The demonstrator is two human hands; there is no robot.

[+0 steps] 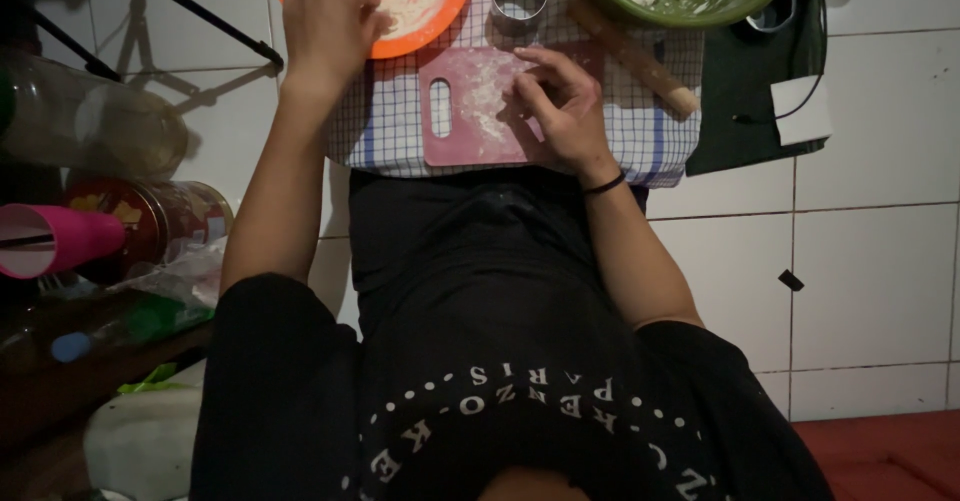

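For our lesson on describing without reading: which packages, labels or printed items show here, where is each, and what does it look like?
Tin: left edge, beside a pink cup; round, lying on its side, red with yellow print.
Plastic bottle: above the tin; clear, on its side, no label visible.
White tag: upper right, on a dark cloth; rectangular, blank-looking.
No screens or signs.

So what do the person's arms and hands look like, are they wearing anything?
Both arms are bare from the short black sleeves of a dark T-shirt down to the fingers. No gloves are worn. The right hand has a thin black band round its wrist. The left hand shows no band or watch. No rings can be made out in this dim picture.
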